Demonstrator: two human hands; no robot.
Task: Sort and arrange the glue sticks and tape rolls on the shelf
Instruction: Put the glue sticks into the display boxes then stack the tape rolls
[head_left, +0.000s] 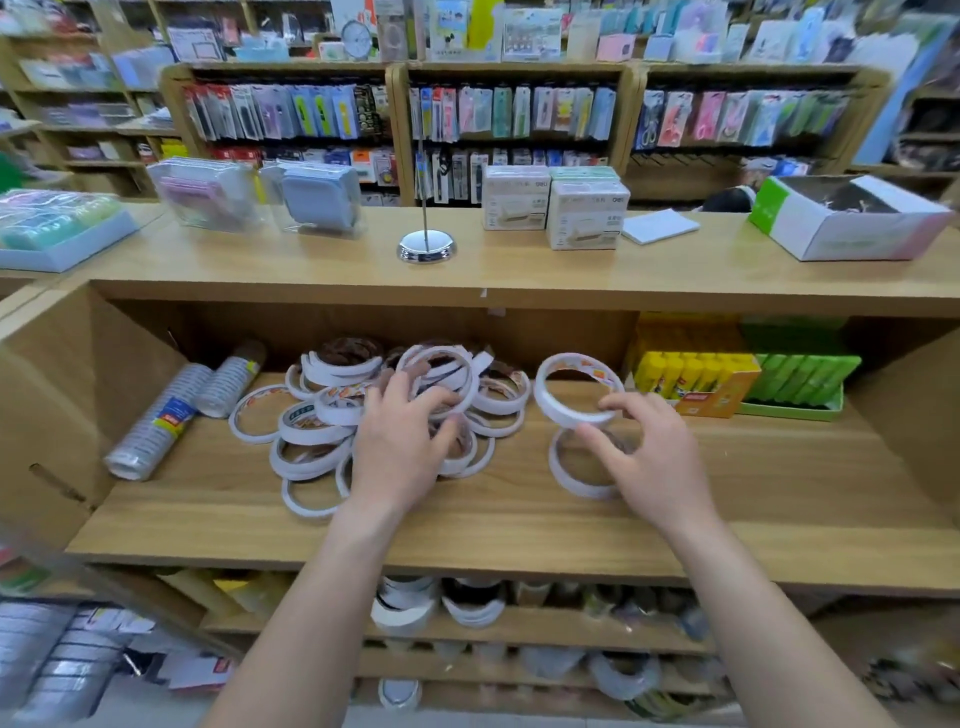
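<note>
1. Head view, clock positions taken from the middle of the shelf (519, 535), 12 toward its back wall.
2. Pile of tape rolls (322, 426): white-rimmed rings, loosely heaped and overlapping, at 10 o'clock.
3. Left hand (402, 441): on the right side of the pile, fingers curled down among the rings. Whether it actually grips one cannot be told, as the fingers hide the contact.
4. Right hand (649, 452): thumb and fingertips pinch the near rim of a raised tape roll (550, 400).
5. Raised tape roll: at 1 o'clock, tilted with its opening facing the camera, clear of the board.
6. Flat tape roll (566, 478): lying on the board at 3 o'clock, directly under the raised one, apart from the pile.
7. Yellow glue sticks (691, 374): a row in an open yellow carton at 2 o'clock, against the back.
8. Green glue sticks (800, 376): a row in a green tray just beside the yellow carton, further toward 3 o'clock.
9. Wrapped tape sleeves (156, 415): two clear-wrapped cylinders lying at 9 o'clock.
10. Table (311, 265) above the shelf: chrome stand (426, 247) at 12 o'clock.
</note>
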